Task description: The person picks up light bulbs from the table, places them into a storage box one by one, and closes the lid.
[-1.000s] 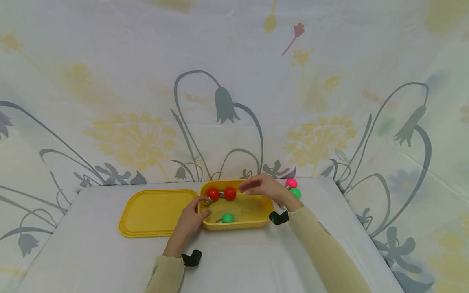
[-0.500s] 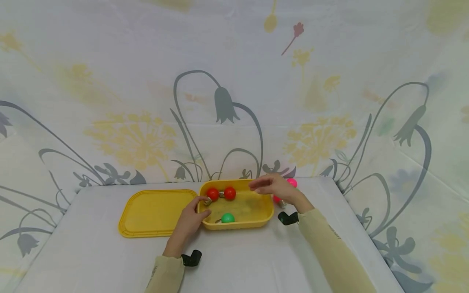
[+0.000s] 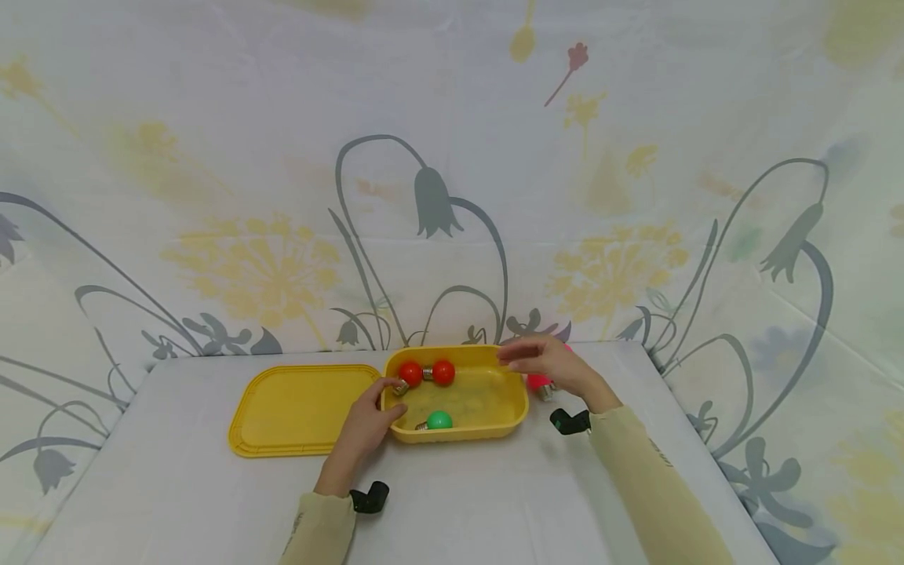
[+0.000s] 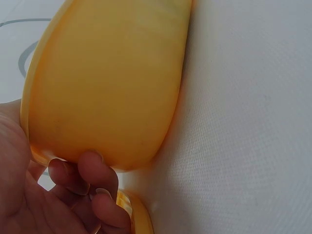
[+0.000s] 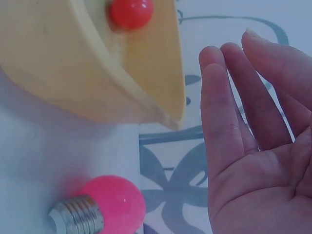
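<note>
On the white table (image 3: pixel 452 502), near its back edge: one yellow tub (image 3: pixel 459 435), upright. Contents counted at three bulbs, all lying on their sides: two red bulbs (image 3: pixel 443 373) by the back wall toward the left end, and one green bulb (image 3: pixel 439 421) against the front wall. The metal base of the left-hand red one sits just beside the left index fingertip (touching or not, I cannot tell).

Left hand (image 3: pixel 369 412): at the tub's left end, index finger and thumb over the rim, other fingers bent against the outer wall; it has hold of the tub. Right hand (image 3: pixel 554 366): raised over the right end, fingers nearly straight and loosely apart, holding nothing.

Outside the tub, just beside its right end: one pink bulb (image 3: pixel 539 382), lying on its side, metal base showing. A sliver of pink (image 3: pixel 568 347) shows beyond the right hand; that hand and its wrist block the spot, so the full count there is uncertain.

Left of the tub: one flat yellow tray (image 3: pixel 304 408), partly behind the left hand. Two beige sleeves (image 3: pixel 653 486), two dark wrist devices (image 3: pixel 370 497). Behind everything, one flower-printed cloth (image 3: pixel 452 94).
</note>
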`<state>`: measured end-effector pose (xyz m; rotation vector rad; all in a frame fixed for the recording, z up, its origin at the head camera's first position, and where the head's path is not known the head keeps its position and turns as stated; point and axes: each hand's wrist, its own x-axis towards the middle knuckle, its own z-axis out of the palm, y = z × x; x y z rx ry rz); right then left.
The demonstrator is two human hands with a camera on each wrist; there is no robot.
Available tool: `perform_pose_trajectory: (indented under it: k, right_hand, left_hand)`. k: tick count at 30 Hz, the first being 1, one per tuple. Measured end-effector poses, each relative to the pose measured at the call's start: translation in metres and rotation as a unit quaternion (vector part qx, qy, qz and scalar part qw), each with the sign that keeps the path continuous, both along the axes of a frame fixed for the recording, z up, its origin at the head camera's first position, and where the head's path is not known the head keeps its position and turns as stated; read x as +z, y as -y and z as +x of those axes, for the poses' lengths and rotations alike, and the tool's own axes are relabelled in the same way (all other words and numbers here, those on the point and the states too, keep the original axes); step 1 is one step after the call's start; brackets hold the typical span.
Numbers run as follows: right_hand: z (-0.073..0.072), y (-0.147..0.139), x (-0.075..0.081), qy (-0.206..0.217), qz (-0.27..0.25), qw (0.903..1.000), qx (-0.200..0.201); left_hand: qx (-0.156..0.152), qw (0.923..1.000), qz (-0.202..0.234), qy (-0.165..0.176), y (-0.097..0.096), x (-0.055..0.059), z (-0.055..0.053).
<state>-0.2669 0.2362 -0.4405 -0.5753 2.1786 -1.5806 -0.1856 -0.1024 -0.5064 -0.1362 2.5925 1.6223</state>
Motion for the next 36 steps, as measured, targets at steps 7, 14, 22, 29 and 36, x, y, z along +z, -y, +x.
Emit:
perform_pose_trajectory:
  k: [7,14,22,29,36]
  right_hand:
    - [0.0,-0.016,-0.002,-0.001,0.023,0.9995,-0.022]
    - [0.0,-0.029,-0.004,0.001,0.021,0.9991,-0.038]
    - [0.001,-0.043,-0.007,-0.002,0.049,0.9965,-0.067]
    - [0.002,-0.058,-0.013,-0.011,0.048,0.9955,-0.08]
    - [0.001,-0.071,-0.02,-0.023,0.036,0.9922,-0.117]
  left_hand:
    - [-0.002,1.0,-0.003,-0.003,0.0,-0.001,-0.001]
    - [-0.001,1.0,-0.003,-0.001,0.0,-0.002,-0.001]
    - [-0.001,1.0,0.007,-0.007,0.0,-0.003,-0.001]
    - [-0.009,0.9999,0.004,-0.014,0.001,-0.005,-0.002]
    - [-0.012,0.9998,-0.002,-0.017,0.002,-0.006,-0.002]
